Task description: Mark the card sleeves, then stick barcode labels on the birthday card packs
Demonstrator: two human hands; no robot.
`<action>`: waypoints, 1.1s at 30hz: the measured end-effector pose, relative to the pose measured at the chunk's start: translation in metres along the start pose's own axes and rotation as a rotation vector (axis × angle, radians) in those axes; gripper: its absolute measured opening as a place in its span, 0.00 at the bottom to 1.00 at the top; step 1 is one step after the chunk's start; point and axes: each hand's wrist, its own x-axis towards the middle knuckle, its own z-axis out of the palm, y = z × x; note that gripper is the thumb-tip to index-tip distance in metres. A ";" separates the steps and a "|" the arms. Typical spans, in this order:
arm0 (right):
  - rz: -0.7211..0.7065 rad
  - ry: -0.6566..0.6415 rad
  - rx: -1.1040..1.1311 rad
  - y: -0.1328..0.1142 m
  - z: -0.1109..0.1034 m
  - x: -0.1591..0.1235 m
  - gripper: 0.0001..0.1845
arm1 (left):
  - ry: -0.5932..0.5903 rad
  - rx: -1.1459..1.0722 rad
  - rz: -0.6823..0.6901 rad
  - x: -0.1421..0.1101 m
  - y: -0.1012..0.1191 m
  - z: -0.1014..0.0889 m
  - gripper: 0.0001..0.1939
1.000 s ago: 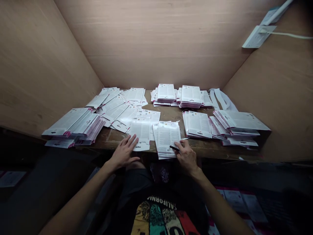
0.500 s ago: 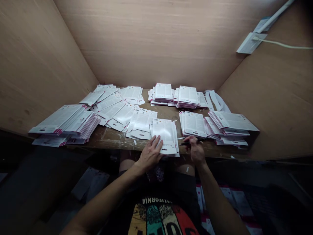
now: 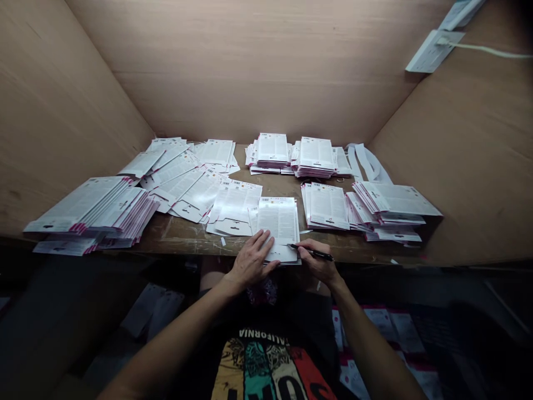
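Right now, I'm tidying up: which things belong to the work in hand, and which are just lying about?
In use: left hand, right hand, pen, packet under the left hand; likely packet stacks.
Seemingly lying about: paper strips, small paper scrap.

I count two sets of fingers, my left fingers (image 3: 261, 240) and my right fingers (image 3: 310, 244), and one black pen (image 3: 322, 255) in the right. One top packet (image 3: 277, 222) lies under the left. On one desk (image 3: 283, 186) I count two tall far stacks, a left stack (image 3: 272, 147) and a right stack (image 3: 317, 153). Near left there is one large heap (image 3: 83, 205). Loose packets (image 3: 179, 172) spread at left overlap too much to number. Three wooden panels (image 3: 258, 72) stand around. At far right: one socket plate (image 3: 435, 51), one cable (image 3: 491, 51), and overlapping white strips (image 3: 366, 164) I cannot number.
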 end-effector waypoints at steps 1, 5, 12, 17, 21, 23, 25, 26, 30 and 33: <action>-0.007 -0.010 -0.002 0.001 0.000 0.000 0.12 | -0.001 -0.004 -0.001 0.000 -0.001 0.001 0.34; -0.047 -0.073 -0.013 0.004 0.002 0.000 0.12 | -0.014 -0.015 -0.006 0.002 -0.001 0.000 0.34; -0.091 -0.074 -0.082 0.005 0.013 0.002 0.12 | -0.022 -0.009 0.007 0.004 -0.003 0.000 0.35; 0.008 -0.066 0.022 0.000 0.008 0.005 0.13 | -0.006 -0.031 -0.003 0.005 -0.004 -0.001 0.36; 0.049 0.058 0.077 -0.008 -0.003 0.017 0.16 | 0.002 -0.065 -0.026 0.005 -0.005 -0.001 0.45; 0.063 -0.021 -0.090 -0.015 -0.002 0.026 0.14 | 0.005 -0.078 -0.033 0.005 -0.007 0.000 0.48; 0.098 -0.180 -0.348 -0.024 0.004 0.033 0.08 | 0.017 -0.087 -0.027 0.004 -0.008 0.002 0.50; 0.112 -0.244 -0.474 -0.028 0.009 0.036 0.07 | 0.026 -0.091 -0.020 0.003 -0.009 0.003 0.50; 0.126 -0.378 -0.740 -0.042 0.029 0.040 0.06 | 0.057 -0.112 -0.001 0.001 -0.011 0.008 0.50; 0.089 -0.413 -0.655 -0.046 0.026 0.036 0.07 | 0.064 -0.124 -0.011 0.000 -0.012 0.010 0.50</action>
